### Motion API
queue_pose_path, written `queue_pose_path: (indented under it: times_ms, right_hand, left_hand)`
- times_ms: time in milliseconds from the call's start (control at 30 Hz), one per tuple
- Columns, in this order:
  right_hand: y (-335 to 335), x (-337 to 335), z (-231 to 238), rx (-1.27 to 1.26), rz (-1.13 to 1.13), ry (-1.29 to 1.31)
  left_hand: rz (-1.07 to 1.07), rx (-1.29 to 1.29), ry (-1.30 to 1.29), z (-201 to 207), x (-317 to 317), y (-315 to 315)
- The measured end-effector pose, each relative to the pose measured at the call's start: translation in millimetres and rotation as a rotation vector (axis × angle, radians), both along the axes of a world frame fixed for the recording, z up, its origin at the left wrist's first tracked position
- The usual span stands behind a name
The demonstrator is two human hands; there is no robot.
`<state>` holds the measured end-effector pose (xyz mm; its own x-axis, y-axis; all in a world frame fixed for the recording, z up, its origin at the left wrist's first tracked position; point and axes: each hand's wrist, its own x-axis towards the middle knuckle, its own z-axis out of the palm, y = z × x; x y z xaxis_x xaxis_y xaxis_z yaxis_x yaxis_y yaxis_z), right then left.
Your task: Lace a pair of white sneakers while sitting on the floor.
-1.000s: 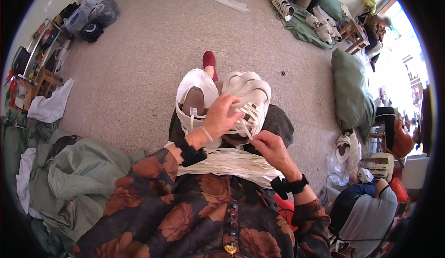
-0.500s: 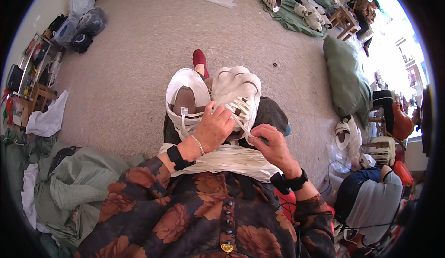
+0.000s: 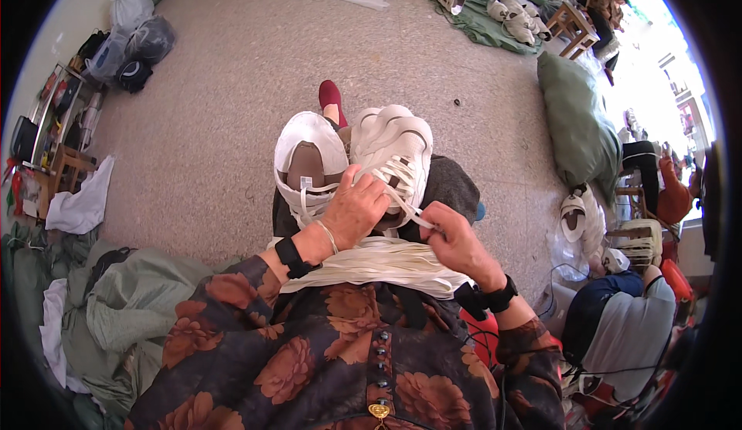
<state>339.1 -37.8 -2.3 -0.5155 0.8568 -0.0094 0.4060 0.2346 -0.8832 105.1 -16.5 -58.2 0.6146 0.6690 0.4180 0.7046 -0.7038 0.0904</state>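
Two white sneakers rest side by side on my lap. The right sneaker [image 3: 392, 138] shows its chunky pale sole and crossed laces; the left sneaker [image 3: 311, 151] shows its brown insole and a small white label. My left hand [image 3: 354, 209] lies over the lacing of the right sneaker, fingers bent and closed on a shoelace, its fingertips partly hidden. The white shoelace [image 3: 403, 204] runs from there to my right hand [image 3: 456, 240], which pinches it between thumb and forefinger. Behind both hands, a thick bundle of white laces [image 3: 375, 266] lies across my lap.
Green cloth [image 3: 143, 298] is heaped at my left. A stuffed green sack [image 3: 576, 117] lies at the right, near a seated person in a grey top [image 3: 626, 325]. More shoes [image 3: 518, 20] sit on a green sheet at the far right. Filled plastic bags [image 3: 147, 39] stand far left.
My right hand has moved slightly to the right and up, and a longer stretch of lace shows taut between the hands. My left hand keeps nearly the same place.
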Motion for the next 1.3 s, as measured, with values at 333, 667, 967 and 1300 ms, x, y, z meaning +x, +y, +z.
queue_pose_path:
  times_ms: [333,667,967,1300]
  right_hand:
    - [6.3,-21.1,-40.3,0.591,-0.163,-0.412]
    - [10.4,-12.7,-33.4,0.318,-0.156,-0.079]
    - [9.9,-31.7,-48.5,0.400,-0.246,-0.178]
    - [8.1,-26.5,-37.5,0.348,-0.250,-0.060]
  left_hand:
    - [-0.056,0.028,0.129,4.5,-16.2,-6.4]
    - [-0.039,-0.151,0.353,20.7,-84.5,-53.0]
    - [-0.051,-0.218,0.396,11.1,-99.7,-63.1]
    - [0.061,-0.075,-0.172,9.2,-14.1,-6.1]
